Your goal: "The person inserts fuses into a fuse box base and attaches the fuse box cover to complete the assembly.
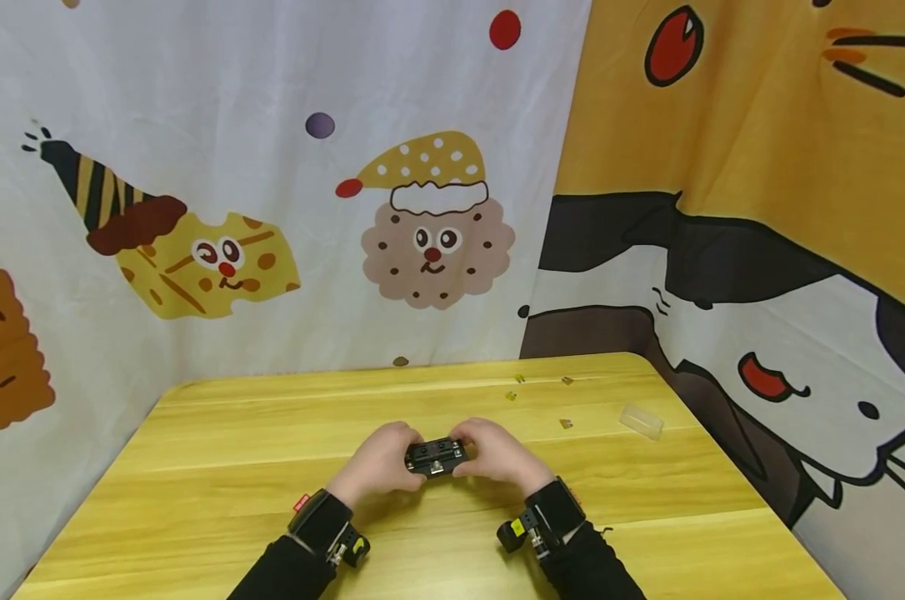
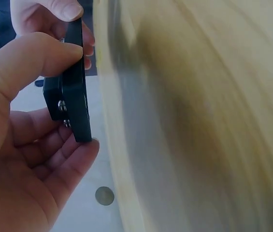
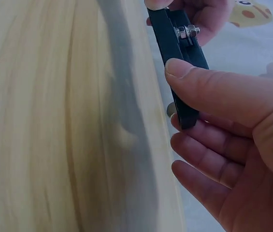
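Note:
A small black terminal block point(image 1: 436, 457) with metal bolts and nuts is held above the table, between both hands. My left hand point(image 1: 383, 460) grips its left end; in the left wrist view the thumb presses one face and the fingers curl behind it. My right hand point(image 1: 501, 454) pinches the right end, its thumb point(image 3: 179, 68) lying across the block's edge. Bright nuts and bolt ends stand out from the block point(image 3: 167, 36) in the right wrist view. The palms hide part of both ends.
Several small brass-coloured metal pieces point(image 1: 566, 423) lie on the wooden table point(image 1: 220, 467), beyond the hands to the right. A clear plastic cover point(image 1: 642, 422) rests near the table's right edge. Printed curtains point(image 1: 422, 333) hang behind the table and along its right side.

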`<state>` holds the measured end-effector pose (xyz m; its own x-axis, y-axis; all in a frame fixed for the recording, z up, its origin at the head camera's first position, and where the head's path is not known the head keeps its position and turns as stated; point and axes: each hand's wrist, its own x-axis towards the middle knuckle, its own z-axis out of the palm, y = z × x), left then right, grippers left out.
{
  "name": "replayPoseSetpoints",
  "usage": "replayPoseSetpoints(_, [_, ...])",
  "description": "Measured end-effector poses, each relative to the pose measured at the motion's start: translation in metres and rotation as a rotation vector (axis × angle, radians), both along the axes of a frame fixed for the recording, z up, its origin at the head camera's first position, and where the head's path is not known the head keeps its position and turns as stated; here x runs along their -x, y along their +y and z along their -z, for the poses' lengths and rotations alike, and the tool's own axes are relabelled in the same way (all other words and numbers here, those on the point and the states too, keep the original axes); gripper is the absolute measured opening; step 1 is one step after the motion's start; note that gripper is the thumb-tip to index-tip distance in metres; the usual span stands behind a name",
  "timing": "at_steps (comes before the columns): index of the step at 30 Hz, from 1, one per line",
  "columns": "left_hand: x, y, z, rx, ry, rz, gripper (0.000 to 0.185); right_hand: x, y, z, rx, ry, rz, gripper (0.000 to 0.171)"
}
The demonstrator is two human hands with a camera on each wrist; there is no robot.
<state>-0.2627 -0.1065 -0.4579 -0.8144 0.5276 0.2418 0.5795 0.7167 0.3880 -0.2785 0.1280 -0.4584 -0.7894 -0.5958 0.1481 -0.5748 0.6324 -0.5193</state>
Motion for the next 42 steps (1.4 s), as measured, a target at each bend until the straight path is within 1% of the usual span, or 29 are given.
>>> replayPoseSetpoints(7, [0.009, 0.01, 0.002, 0.051, 0.012, 0.03, 0.037, 0.007, 0.007, 0.009, -0.043, -0.002, 0.031, 0.041])
replayPoseSetpoints(13, [0.011, 0.015, 0.002, 0.078, -0.004, 0.03, 0.038, 0.012, 0.009, 0.013, -0.06, 0.028, 0.016, 0.041])
replayPoseSetpoints(17, [0.013, 0.015, 0.004, 0.092, -0.015, 0.027, 0.039, 0.014, 0.008, 0.014, -0.076, 0.03, 0.016, 0.043])
replayPoseSetpoints(22, [0.017, 0.015, 0.007, 0.097, -0.024, 0.023, 0.038, 0.015, 0.005, 0.014, -0.083, 0.032, 0.025, 0.043])
replayPoseSetpoints(32, [0.022, 0.015, 0.009, 0.112, -0.024, 0.036, 0.037, 0.018, 0.003, 0.017, -0.105, 0.072, 0.04, 0.043])
replayPoseSetpoints(37, [0.024, 0.015, 0.01, 0.115, -0.039, 0.025, 0.038, 0.018, 0.002, 0.018, -0.114, 0.08, 0.043, 0.043])
replayPoseSetpoints(42, [0.024, 0.014, 0.011, 0.093, -0.068, 0.018, 0.038, 0.018, 0.003, 0.018, -0.131, 0.084, 0.041, 0.044])
